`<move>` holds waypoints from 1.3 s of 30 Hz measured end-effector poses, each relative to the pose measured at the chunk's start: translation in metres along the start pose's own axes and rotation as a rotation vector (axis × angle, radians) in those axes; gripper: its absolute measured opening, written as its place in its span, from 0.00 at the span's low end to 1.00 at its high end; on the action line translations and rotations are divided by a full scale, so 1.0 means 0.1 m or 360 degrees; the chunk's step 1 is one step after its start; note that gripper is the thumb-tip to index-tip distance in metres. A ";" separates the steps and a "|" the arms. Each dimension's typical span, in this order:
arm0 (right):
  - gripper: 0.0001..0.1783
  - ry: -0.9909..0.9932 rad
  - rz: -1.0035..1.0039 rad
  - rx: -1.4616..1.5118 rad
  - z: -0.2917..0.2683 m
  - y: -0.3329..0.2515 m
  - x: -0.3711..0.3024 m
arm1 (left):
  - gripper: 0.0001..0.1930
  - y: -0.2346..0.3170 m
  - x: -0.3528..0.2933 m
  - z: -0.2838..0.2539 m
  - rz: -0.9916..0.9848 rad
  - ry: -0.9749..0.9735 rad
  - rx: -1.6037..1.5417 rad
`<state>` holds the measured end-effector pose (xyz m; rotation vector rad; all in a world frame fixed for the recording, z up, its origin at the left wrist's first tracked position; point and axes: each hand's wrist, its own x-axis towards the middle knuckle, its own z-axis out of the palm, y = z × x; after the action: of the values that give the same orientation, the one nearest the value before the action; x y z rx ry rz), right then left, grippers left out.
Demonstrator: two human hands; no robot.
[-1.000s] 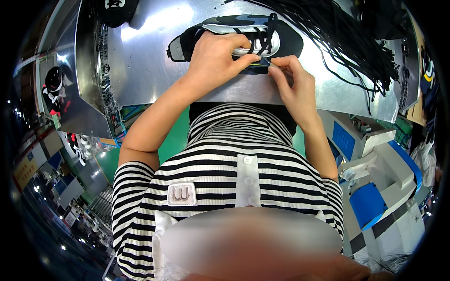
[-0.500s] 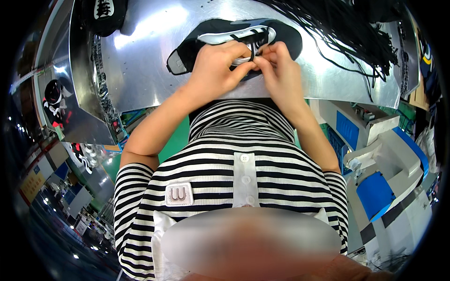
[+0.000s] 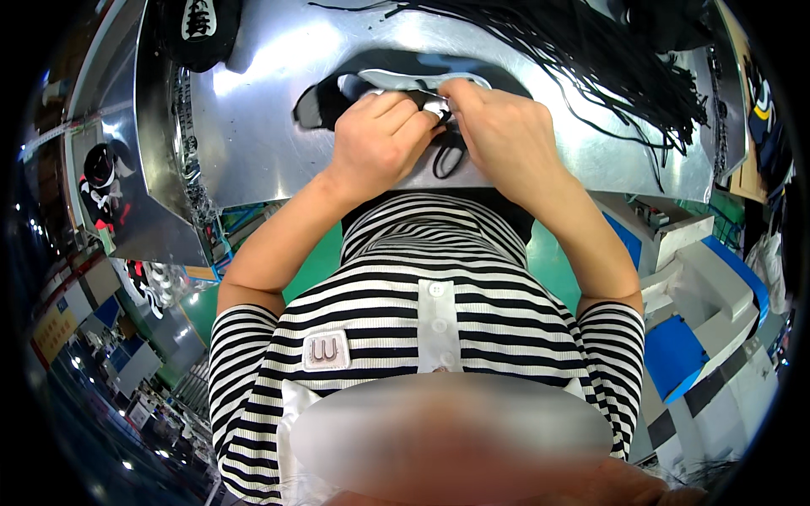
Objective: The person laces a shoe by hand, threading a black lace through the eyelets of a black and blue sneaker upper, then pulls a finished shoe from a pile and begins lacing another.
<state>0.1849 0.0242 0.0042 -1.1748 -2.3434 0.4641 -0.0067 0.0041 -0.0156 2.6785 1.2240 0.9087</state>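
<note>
While the shoe (image 3: 405, 80) lies at twelve o'clock on the table (image 3: 253, 143), left hand (image 3: 380, 139) and right hand (image 3: 506, 139) overlap its six-o'clock side.
Both curl nearly closed, fingertips mostly hidden; what they grip cannot be told. Lace loop (image 3: 438, 164) extends between them toward six o'clock; lace bundle (image 3: 607, 72) lies at one o'clock.

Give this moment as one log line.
left hand: curled at shoe, grip unclear | right hand: curled at shoe, grip unclear | black lace loop: near side of shoe | loose laces: right of shoe
</note>
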 end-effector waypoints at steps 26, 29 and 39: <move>0.09 0.1488 0.0102 0.1444 -1.32 1.00 0.09 | 0.04 0.04 0.07 -0.01 0.0156 -0.0303 -0.0098; 0.08 0.1095 0.0291 0.1451 -1.04 0.76 0.12 | 0.05 0.03 0.19 -0.02 0.0176 -0.0348 -0.0104; 0.06 -0.0138 0.0800 0.2135 -0.03 0.22 0.01 | 0.21 -0.11 0.15 -0.14 -0.0858 -0.0268 -0.0370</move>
<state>0.2002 0.0380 -0.0038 -0.9427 -1.1569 1.8604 -0.0137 0.0201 -0.0001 2.0378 1.5692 0.6750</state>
